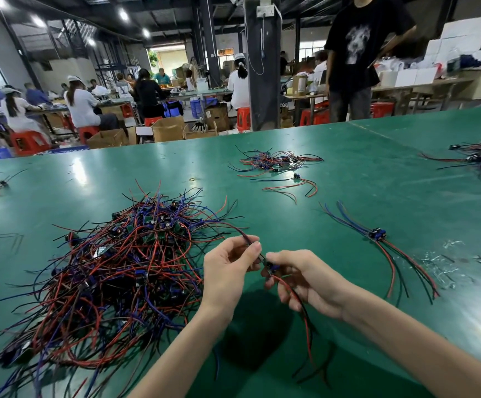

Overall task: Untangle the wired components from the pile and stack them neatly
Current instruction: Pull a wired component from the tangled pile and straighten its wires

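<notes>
Red and black leads (pixel 306 326) trail down toward you from the wired component (pixel 271 268) you hold above the green table (pixel 348 179), its far wires (pixel 240 232) running up-left toward the pile (pixel 119 268). Your right hand (pixel 308 280) curls round its body, your left hand (pixel 228 271) pinches the far wires between thumb and fingertips.

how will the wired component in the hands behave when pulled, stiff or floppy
Probably floppy: red and black leads of the wired component droop below the right hand. Likely to snag: leads the left hand pinches run into the pile.
</notes>
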{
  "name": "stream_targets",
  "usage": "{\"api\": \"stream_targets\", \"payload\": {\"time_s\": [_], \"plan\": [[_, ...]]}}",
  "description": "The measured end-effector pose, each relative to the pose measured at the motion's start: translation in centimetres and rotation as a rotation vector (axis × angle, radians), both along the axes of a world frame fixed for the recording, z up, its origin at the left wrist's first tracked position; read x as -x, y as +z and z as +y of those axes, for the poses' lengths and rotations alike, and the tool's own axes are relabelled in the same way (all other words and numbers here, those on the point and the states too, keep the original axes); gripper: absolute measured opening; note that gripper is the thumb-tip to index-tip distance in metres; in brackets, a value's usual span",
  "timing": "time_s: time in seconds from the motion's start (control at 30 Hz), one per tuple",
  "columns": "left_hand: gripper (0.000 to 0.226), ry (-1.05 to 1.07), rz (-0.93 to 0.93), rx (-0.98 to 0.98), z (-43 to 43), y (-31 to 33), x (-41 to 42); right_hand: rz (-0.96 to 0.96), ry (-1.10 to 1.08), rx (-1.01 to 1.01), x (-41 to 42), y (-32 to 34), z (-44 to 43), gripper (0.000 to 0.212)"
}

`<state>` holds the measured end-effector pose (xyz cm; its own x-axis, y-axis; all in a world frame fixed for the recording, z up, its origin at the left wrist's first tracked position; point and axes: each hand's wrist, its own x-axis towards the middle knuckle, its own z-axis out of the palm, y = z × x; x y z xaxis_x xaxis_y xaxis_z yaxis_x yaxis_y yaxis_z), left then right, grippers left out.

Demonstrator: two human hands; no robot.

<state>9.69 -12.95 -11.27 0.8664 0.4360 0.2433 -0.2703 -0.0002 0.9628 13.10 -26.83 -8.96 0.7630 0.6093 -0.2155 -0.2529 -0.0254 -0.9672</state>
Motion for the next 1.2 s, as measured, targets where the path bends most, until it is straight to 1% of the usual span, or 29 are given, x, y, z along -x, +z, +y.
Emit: {"api": "stream_targets", "payload": {"time_s": [0.1,0.2,0.3,0.4,0.53,0.6,0.67,0.77,0.87,1.07,1.2], "plan": [[0.007,-0.052,0.018,0.054,-0.4,0.1,0.2,-0.006,-0.046,-0.006,-0.17,0.08,-0.07,0.027],[0.008,-0.074,0.026,0.058,-0.55,0.04,0.34,-0.045,-0.06,-0.01,-0.19,0.04,-0.12,0.021],[0.01,-0.046,0.023,-0.001,-0.43,0.0,0.3,-0.067,-0.05,0.002,-0.17,-0.02,-0.11,0.01],[0.014,-0.033,0.035,-0.098,-0.53,-0.14,0.34,-0.09,-0.044,0.033,-0.08,-0.22,0.01,0.009],[0.011,-0.038,0.054,-0.136,-0.66,-0.13,0.42,-0.09,-0.046,0.062,-0.03,-0.33,-0.05,0.013],[0.007,-0.031,0.056,-0.112,-0.64,-0.06,0.4,-0.077,-0.043,0.072,-0.05,-0.24,-0.03,0.014],[0.009,-0.03,0.059,-0.088,-0.65,-0.04,0.39,-0.076,-0.04,0.086,0.0,-0.24,-0.01,0.017],[0.009,-0.08,0.062,-0.046,-0.75,0.0,0.56,-0.089,-0.045,0.117,0.1,-0.38,0.0,0.021],[0.011,-0.114,0.059,-0.033,-0.86,-0.08,0.63,-0.093,-0.049,0.132,0.12,-0.5,0.03,0.019],[0.01,-0.056,0.052,-0.081,-0.71,-0.17,0.49,-0.152,-0.079,0.147,0.28,-0.72,0.28,0.018],[0.01,-0.016,0.048,-0.102,-0.14,-0.09,0.31,-0.17,-0.086,0.157,0.38,-0.67,0.4,0.023]]}}
